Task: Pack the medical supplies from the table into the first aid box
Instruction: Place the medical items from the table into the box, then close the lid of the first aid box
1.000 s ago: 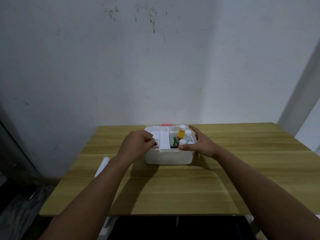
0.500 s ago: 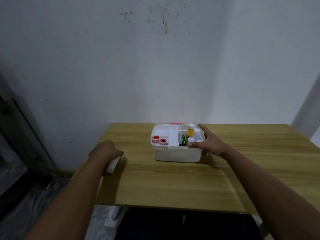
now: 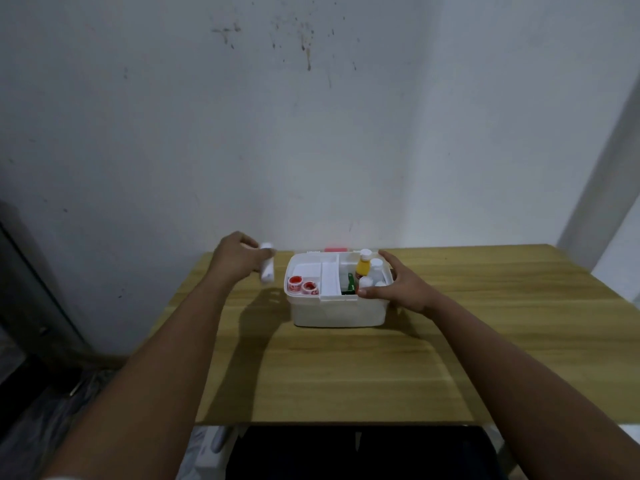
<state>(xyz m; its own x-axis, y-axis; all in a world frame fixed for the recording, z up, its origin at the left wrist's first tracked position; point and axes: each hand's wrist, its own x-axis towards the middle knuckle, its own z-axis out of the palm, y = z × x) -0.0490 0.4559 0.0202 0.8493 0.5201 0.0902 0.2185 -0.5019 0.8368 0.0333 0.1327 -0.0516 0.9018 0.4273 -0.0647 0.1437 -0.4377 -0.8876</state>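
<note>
A white first aid box [image 3: 337,311] stands open on the wooden table [image 3: 381,368] near the wall. Its left tray compartment holds two red-and-white tape rolls [image 3: 303,285]. Its right side holds an orange bottle [image 3: 363,266], several white bottles [image 3: 374,268] and a green item [image 3: 350,284]. My left hand [image 3: 235,259] is raised just left of the box, shut on a white roll [image 3: 267,266], blurred by motion. My right hand [image 3: 398,284] grips the box's right rim, thumb over the front edge.
A pink piece [image 3: 335,250] shows behind the box against the white wall. The table's left edge drops to a dark floor with clutter [image 3: 52,393]. A dark object [image 3: 363,452] lies below the table's front edge.
My left hand went from the box to the table's left edge, took the white roll, and has lifted it back up beside the box. My right hand stayed on the box.
</note>
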